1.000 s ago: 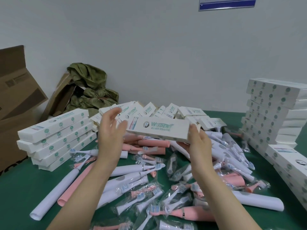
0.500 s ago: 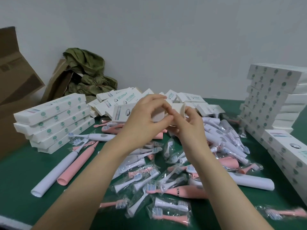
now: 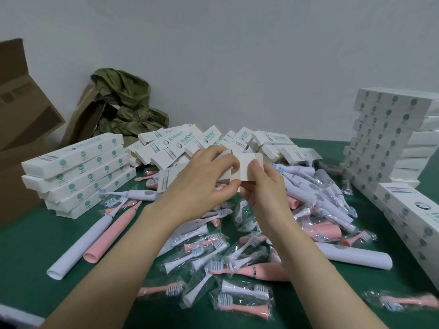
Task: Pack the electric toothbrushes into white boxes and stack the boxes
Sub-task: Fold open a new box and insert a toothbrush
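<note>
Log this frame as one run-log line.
left hand: grips white box | right hand: pinches its open end flap | toothbrushes: loose on table | step: box not yet stacked

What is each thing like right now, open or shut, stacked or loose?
Box: held up, end flaps open.
Left hand: grips the box.
Right hand: pinches a flap.
Left stack of boxes: closed, stacked.
Right stack of boxes: closed, stacked high.
Back pile of boxes: loose, not stacked.
Brush heads: wrapped in clear bags.
Toothbrushes: lying loose, unpacked.
</note>
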Action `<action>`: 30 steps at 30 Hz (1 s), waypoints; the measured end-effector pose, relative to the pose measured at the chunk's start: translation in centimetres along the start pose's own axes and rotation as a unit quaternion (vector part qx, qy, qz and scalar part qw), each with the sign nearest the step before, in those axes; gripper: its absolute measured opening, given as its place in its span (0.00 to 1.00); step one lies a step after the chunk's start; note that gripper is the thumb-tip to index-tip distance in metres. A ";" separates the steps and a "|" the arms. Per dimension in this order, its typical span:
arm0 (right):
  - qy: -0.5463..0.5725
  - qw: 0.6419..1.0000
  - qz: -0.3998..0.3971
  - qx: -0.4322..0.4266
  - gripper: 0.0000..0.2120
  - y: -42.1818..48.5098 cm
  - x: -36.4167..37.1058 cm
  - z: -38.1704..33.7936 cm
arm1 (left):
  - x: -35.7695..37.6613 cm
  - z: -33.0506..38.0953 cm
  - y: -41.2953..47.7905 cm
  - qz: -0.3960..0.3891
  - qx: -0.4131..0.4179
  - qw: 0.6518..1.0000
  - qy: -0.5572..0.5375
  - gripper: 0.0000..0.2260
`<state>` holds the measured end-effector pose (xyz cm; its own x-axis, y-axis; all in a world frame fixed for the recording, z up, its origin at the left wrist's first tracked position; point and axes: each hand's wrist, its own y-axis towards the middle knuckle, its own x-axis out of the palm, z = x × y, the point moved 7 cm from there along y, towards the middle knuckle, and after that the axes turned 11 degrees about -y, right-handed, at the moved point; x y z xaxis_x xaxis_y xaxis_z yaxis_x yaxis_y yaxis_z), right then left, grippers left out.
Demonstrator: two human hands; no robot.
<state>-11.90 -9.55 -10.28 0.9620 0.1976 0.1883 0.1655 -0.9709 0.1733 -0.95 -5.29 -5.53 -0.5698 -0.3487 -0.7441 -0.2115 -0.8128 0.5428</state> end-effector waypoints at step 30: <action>-0.183 0.974 0.029 -0.131 0.10 -0.7 1.3 -0.9 | -2.1 -0.9 -0.3 0.112 -0.106 0.978 -0.140 0.12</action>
<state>-10.94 -8.52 -9.29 0.9889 0.0346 -0.1442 0.0930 -0.9020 0.4217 1.06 -4.75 -4.47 -0.7850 -0.4106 -0.4638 0.0954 -0.8199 0.5644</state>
